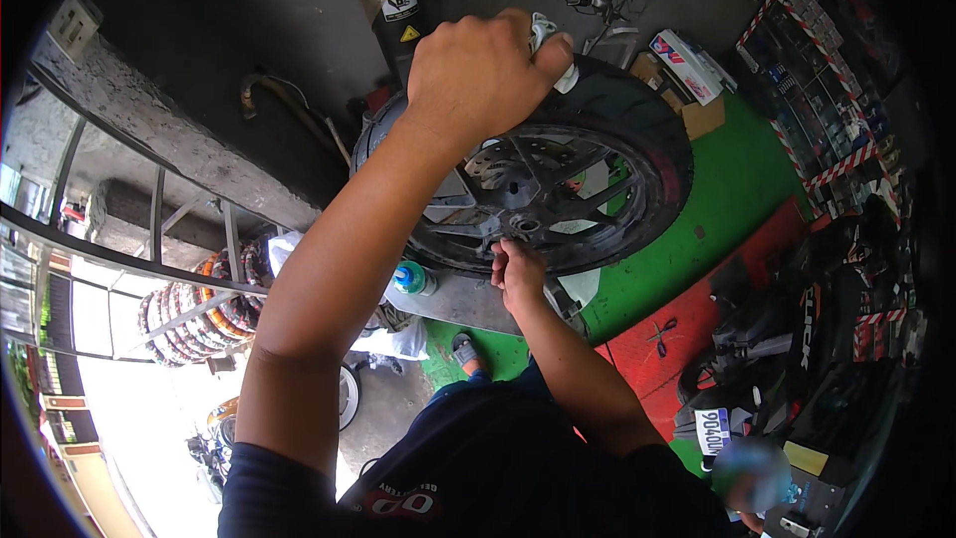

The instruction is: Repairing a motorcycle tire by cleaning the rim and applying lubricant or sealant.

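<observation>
In the head view a motorcycle wheel (558, 179), black tyre on a dark spoked rim with a brake disc showing, lies tilted on a grey metal bench (458, 301), which puts its hub within reach of both hands. The left hand (478, 75) is clenched over the top of the tyre and grips a white cloth (553, 45) against the rubber; pressing down there looks like a way to steady the wheel so it cannot roll or turn. The right hand (518, 269) is lower, at the near edge of the rim beside the hub, its fingers pinched together on something small; what it holds is too small and too shaded to make out. A bottle with a blue-green cap (410, 279) stands on the bench just beside the wheel, close to the left forearm. The green and red floor (727, 199) lies beyond, with a pair of pliers (662, 331) on the red part. The left forearm hides part of the rim and disc, and the bench's far side is covered by the wheel. The right edge of the picture is dark, so the racks and boxes there are hard to tell apart.
</observation>
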The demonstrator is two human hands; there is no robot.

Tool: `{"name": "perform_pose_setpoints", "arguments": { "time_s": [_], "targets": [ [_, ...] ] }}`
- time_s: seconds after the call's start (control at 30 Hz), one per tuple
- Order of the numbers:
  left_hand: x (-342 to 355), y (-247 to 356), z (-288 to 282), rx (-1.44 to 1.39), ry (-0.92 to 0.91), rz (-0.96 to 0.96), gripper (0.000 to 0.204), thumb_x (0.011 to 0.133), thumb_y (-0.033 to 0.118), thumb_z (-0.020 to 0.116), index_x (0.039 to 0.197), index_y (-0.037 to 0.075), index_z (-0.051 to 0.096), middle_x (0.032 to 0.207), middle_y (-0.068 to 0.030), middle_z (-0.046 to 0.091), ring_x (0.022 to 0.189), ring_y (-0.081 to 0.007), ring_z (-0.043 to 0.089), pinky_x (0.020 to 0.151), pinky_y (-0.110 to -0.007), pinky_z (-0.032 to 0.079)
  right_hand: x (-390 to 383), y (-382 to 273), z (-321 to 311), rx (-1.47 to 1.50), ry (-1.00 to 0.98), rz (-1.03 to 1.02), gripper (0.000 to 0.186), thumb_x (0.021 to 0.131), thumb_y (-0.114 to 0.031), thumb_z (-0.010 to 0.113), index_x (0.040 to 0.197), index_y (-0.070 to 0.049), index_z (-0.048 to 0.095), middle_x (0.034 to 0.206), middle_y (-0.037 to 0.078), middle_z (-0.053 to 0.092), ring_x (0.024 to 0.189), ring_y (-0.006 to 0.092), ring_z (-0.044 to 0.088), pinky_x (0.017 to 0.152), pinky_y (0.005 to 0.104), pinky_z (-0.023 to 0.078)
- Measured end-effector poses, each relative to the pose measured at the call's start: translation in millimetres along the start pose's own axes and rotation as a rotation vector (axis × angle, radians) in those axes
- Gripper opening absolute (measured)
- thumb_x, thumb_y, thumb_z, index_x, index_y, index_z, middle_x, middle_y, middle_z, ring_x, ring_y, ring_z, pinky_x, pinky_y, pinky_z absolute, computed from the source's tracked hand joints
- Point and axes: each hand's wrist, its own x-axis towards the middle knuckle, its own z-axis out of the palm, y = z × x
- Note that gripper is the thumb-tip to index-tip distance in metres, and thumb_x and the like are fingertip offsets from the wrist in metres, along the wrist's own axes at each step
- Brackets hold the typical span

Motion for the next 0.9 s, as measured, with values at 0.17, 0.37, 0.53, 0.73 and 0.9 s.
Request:
{"name": "perform_pose_setpoints", "arguments": {
  "time_s": [0.17,0.37,0.53,0.73,0.9],
  "targets": [
    [2,-2,1,0.011,-0.045,-0.026,0.06,0.095,0.06,0.051,0.091,0.002,0.068,0.08,-0.025,0.071,0.083,-0.0446,0.07,0.078,-0.052,0.056,-22,-10,-2,0.037,-0.12,-0.148,0.023,0.1,-0.02,0.061,0.089,-0.001,0.066,0.059,0.005,0.057,0.04,0.0132,0.049,0.037,0.0276,0.04],
    [6,-11,7,0.068,-0.091,-0.042,0.055,0.098,0.057,0.047,0.105,0.008,0.071,0.093,-0.0221,0.073,0.091,-0.0435,0.07,0.082,-0.051,0.055,-53,-7,-62,-0.988,-0.345,-0.968,0.022,0.1,-0.019,0.062,0.083,-0.005,0.062,0.065,0.013,0.062,0.053,0.0321,0.061,0.049,0.0385,0.046],
    [8,-13,8,0.105,-0.087,-0.015,0.051,0.098,0.058,0.046,0.114,0.017,0.071,0.102,-0.0225,0.072,0.097,-0.0439,0.069,0.087,-0.051,0.054,-70,-11,-127,-1.279,-0.133,-0.954,0.021,0.094,-0.02,0.066,0.078,-0.007,0.061,0.07,0.014,0.064,0.061,0.0368,0.064,0.054,0.0472,0.049],
    [5,-13,8,0.104,-0.057,-0.013,0.049,0.097,0.057,0.047,0.117,0.019,0.07,0.102,-0.0222,0.072,0.099,-0.0451,0.068,0.089,-0.052,0.052,-37,30,-142,-1.554,-0.225,-0.907,0.024,0.096,-0.027,0.061,0.079,-0.01,0.065,0.067,0.013,0.067,0.059,0.0366,0.067,0.056,0.0487,0.053],
    [3,-22,10,0.177,-0.056,0.069,0.033,0.1,0.04,0.048,0.124,0.028,0.067,0.099,-0.0197,0.07,0.093,-0.0441,0.068,0.083,-0.052,0.052,-22,62,-108,-1.76,-0.157,-0.738,0.033,0.099,-0.037,0.059,0.085,-0.009,0.068,0.069,0.015,0.069,0.064,0.037,0.069,0.062,0.0491,0.056]
  ]
}}
